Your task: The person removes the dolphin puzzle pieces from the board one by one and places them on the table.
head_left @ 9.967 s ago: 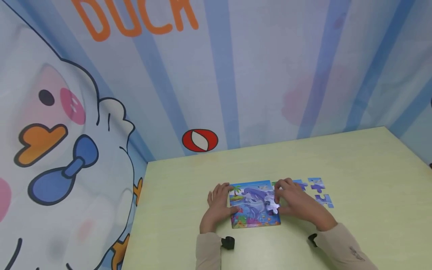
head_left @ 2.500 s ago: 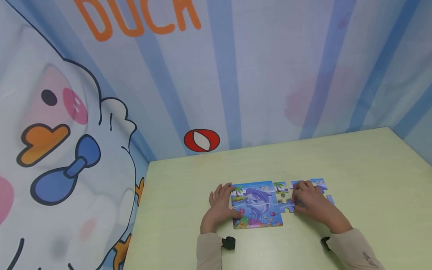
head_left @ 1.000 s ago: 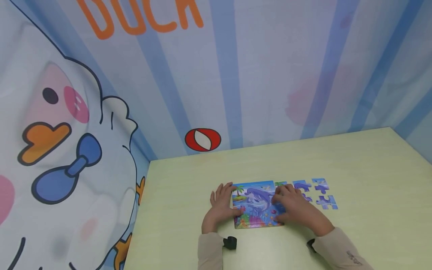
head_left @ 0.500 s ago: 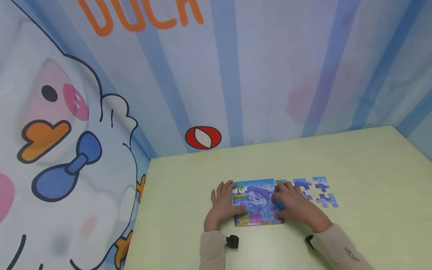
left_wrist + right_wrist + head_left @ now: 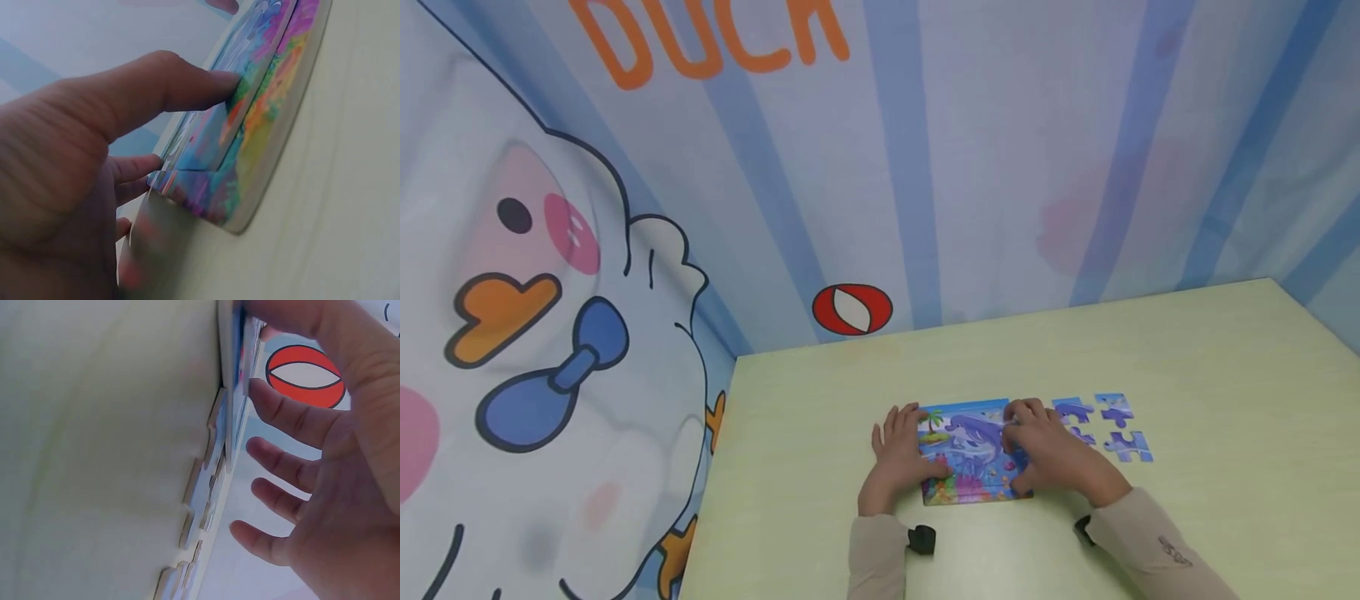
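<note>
A dolphin jigsaw puzzle [image 5: 972, 454] lies flat on the table in its shallow tray. My left hand [image 5: 895, 462] rests at its left side: the thumb [image 5: 187, 87] lies on the picture near the lower border, the other fingers spread along the left edge. At the right edge my right hand [image 5: 1056, 454] touches the puzzle with thumb and index finger, covering part of that side. In the right wrist view its other fingers [image 5: 281, 456] are loosely bent and hold nothing. The right fingertips' contact is partly out of that view.
Several loose jigsaw pieces [image 5: 1126, 447] lie on the pale table [image 5: 1225, 375] right of the tray, some partly behind the right hand. Behind the table hangs a striped blue cloth [image 5: 985, 167] with a duck print. Black straps with small cameras [image 5: 922, 540] sit at both wrists.
Earlier the right hand placed a piece at the puzzle's right side, then reached to the loose pieces. It came back to the right edge and has shifted slightly since. The left hand stays put.
</note>
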{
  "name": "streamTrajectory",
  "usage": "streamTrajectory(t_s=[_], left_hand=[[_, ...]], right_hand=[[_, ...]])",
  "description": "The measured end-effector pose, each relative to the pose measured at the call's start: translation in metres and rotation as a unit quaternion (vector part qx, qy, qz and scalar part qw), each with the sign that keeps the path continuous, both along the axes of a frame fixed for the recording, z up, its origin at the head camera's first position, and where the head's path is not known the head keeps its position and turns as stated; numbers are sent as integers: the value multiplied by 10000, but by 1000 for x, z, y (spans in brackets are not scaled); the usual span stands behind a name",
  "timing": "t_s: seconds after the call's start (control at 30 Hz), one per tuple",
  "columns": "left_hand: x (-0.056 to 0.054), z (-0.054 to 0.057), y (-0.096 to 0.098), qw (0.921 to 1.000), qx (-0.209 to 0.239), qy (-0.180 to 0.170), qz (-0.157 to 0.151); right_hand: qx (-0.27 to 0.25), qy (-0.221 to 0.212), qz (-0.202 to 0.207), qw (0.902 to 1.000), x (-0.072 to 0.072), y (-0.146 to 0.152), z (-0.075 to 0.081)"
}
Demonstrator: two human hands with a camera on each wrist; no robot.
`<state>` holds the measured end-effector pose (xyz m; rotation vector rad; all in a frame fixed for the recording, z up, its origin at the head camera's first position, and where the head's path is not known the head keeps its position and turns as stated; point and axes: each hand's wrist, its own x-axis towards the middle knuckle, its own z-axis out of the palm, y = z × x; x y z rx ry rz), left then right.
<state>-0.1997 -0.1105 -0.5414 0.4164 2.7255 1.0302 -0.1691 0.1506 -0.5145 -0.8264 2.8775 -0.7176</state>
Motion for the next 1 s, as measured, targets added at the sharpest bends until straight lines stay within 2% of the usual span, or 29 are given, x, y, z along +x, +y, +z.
streamTrajectory(t_s=[0.4, 0.77, 1.0], left_hand=[[4, 4, 3, 9998, 18, -184, 75], [8, 10, 1, 9992, 307, -236, -131], [8, 11, 1, 9990, 285, -190, -274]], right_hand=[[-4, 427, 150, 9990, 2, -5, 6], [366, 695, 103, 9969, 4, -9, 11], [536, 985, 96, 9936, 2, -10, 14]])
